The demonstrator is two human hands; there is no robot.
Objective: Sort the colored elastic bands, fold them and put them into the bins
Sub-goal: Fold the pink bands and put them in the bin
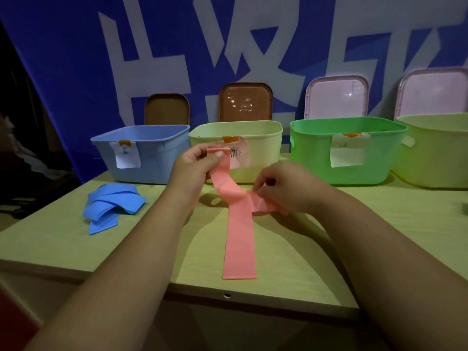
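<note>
A long pink elastic band [239, 239] runs from the table's front edge up into the air. My left hand [195, 171] pinches its top end in front of the pale yellow bin [263, 138]. My right hand [283, 187] pinches a second, crumpled pink band [263, 205] lying on the table beside the long one. A heap of blue bands [111, 206] lies at the left, in front of the blue bin [157, 153]. The green bin [379, 150] stands to the right of the pale yellow one.
Another pale yellow-green bin [435, 153] stands at the far right. Each nearer bin carries a paper label. Lids [245, 102] lean against the blue-and-white banner behind the bins. The table's front edge [228, 296] is close to me.
</note>
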